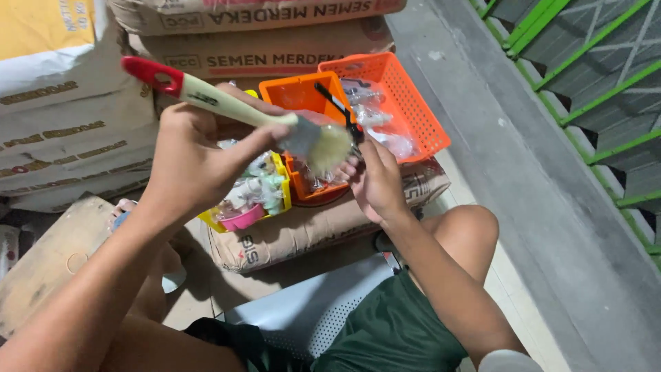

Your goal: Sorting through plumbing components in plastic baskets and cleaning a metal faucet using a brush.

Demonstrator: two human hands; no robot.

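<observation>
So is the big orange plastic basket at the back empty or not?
Not empty. The big orange plastic basket holds several small clear plastic packets against its mesh floor, though most of that floor shows bare. What the packets contain cannot be told.

Stacked paper cement sacks fill the upper left. A grey concrete ledge runs diagonally at right beside green metal railing. Pale tiled floor shows below.
</observation>
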